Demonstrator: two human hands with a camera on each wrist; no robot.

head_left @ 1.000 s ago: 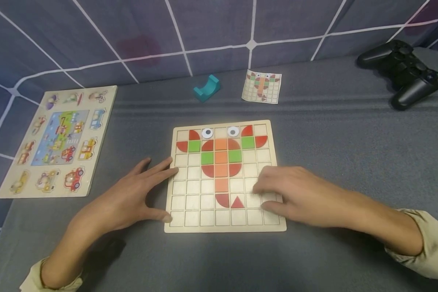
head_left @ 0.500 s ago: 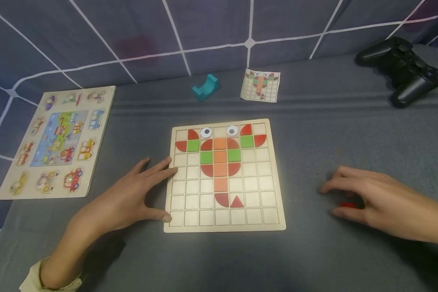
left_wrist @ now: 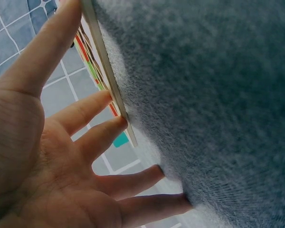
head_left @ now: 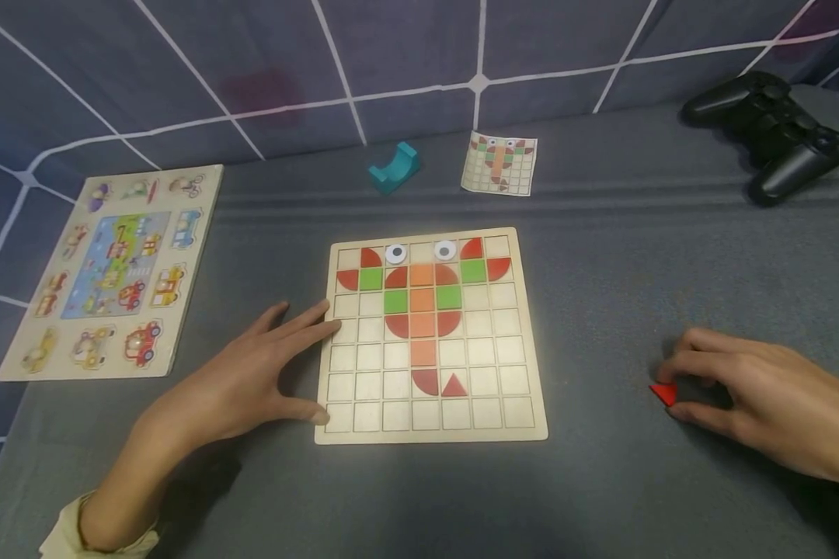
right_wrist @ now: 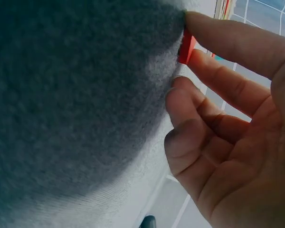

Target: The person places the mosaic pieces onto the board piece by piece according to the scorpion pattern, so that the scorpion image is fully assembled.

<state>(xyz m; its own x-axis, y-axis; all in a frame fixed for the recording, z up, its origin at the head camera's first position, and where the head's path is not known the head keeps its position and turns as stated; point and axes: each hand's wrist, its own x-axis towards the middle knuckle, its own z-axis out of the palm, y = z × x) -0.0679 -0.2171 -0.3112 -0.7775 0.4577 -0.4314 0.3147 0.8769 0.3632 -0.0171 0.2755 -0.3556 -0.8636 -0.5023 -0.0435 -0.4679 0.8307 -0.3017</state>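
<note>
A square wooden grid board (head_left: 489,415) lies mid-table in the head view, with red, green and orange pieces and two eye pieces set in its cells. My left hand (head_left: 234,388) is spread along the board's left edge, thumb and two fingertips touching it. In the left wrist view the other fingertips of the left hand (left_wrist: 61,147) rest on the cloth. Well right of the board, my right hand (head_left: 762,396) pinches a small red triangle piece (head_left: 663,394) between thumb and index finger, close to the cloth. The right wrist view shows the red piece (right_wrist: 186,46) edge-on at those fingertips.
Behind the board lie a pattern card (head_left: 499,164) showing the same kind of figure and a teal curved block (head_left: 395,168). A wooden vehicle puzzle (head_left: 199,225) is at the left, a black game controller (head_left: 769,136) at the far right. A tiled-pattern backdrop (head_left: 405,62) rises behind.
My right hand has moved right, off the board, to the red triangle piece on the cloth and now pinches it. The left hand stays at the board's edge.
</note>
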